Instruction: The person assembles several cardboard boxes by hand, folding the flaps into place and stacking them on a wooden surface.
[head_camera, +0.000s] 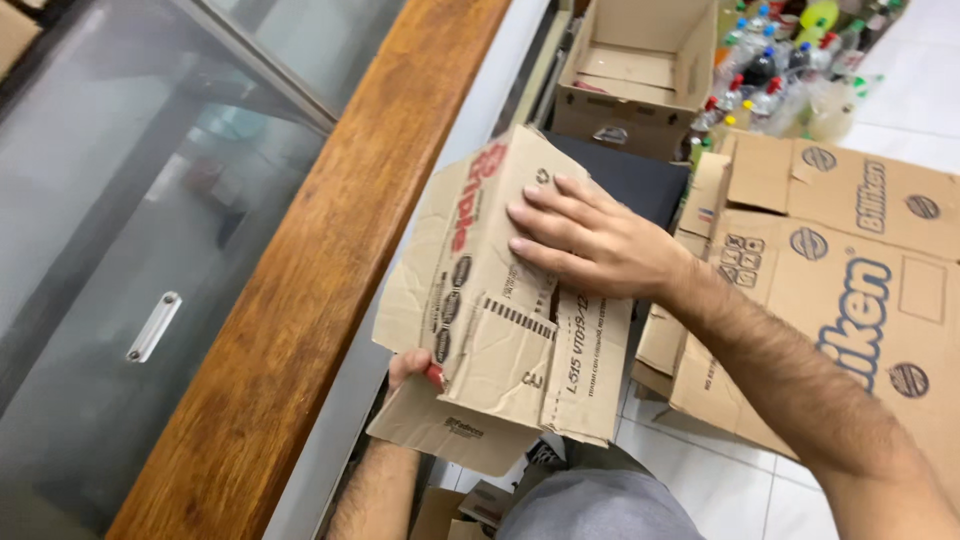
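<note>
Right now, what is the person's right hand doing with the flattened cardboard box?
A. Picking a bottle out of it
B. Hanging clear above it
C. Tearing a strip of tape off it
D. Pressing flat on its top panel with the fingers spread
D: the right hand lies palm-down, fingers spread, on the flattened cardboard box, while the left hand grips its lower edge.

A flattened brown cardboard box (500, 300), creased and worn (red and black print on its face), is held tilted beside a wooden counter edge. It is pressed flat from above by the right hand (590, 240), while its lower flap is gripped underneath by the left hand (412, 368).
</note>
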